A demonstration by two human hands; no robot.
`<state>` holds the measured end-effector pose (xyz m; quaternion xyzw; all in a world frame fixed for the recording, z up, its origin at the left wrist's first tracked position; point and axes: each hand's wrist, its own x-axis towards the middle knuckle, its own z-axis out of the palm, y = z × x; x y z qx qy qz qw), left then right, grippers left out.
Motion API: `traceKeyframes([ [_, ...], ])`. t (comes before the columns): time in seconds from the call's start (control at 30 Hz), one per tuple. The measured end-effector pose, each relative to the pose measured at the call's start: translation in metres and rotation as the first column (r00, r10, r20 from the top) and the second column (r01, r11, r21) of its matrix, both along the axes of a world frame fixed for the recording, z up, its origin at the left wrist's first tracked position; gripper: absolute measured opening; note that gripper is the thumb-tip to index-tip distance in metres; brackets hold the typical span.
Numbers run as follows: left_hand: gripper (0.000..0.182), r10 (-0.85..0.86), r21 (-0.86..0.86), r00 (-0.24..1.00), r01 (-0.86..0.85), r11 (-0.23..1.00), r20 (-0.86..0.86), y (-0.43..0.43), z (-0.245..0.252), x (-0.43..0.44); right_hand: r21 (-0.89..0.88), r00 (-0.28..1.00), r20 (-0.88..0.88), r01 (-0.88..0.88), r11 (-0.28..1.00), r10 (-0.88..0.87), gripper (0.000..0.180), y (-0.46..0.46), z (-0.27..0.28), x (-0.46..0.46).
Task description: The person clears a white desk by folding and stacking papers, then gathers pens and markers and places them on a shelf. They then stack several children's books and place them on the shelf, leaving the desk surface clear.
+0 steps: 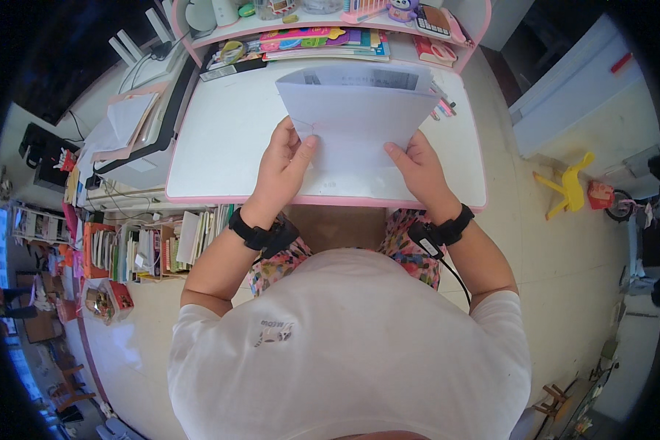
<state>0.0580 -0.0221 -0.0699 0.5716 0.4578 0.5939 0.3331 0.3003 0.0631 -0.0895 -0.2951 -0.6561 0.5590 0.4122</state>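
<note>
A folded stack of white paper sheets (pixel 357 118) is held up over the white desk (pixel 220 143) with the pink edge. My left hand (pixel 289 159) grips its lower left side, thumb on the near face. At the lower right side, my right hand (pixel 418 165) pinches the sheets the same way. Dark print shows on an inner sheet along the top opening, and the near face bears a faint line or mark at its left. Several pens or markers (pixel 444 104) lie on the desk just right of the paper, partly hidden by it.
Behind the paper stands a pink-edged desk shelf (pixel 330 22) holding books (pixel 330 47), a calculator (pixel 433 22) and pink scissors (pixel 444 53). A printer (pixel 143 157) with papers on top is left of the desk. A yellow stool (pixel 569 184) stands on the floor at right.
</note>
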Motion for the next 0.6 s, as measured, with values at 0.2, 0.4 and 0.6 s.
traceKeyframes([
  [0.2, 0.047, -0.003, -0.164, 0.959, -0.046, 0.985, -0.282, 0.005, -0.017, -0.002, 0.118, 0.964, 0.233, 0.100, 0.988, -0.125, 0.037, -0.007, -0.015, -0.002],
  [0.4, 0.041, -0.064, -0.357, 0.993, 0.097, 0.929, 0.103, 0.001, -0.012, 0.006, -0.103, 0.990, -0.081, 0.102, 0.989, -0.111, 0.040, -0.005, 0.001, -0.009],
  [0.6, 0.038, -0.263, -0.531, 0.965, 0.230, 0.816, 0.013, -0.012, 0.027, -0.014, -0.440, 0.957, -0.290, -0.106, 0.892, -0.029, 0.042, -0.001, 0.016, 0.004],
])
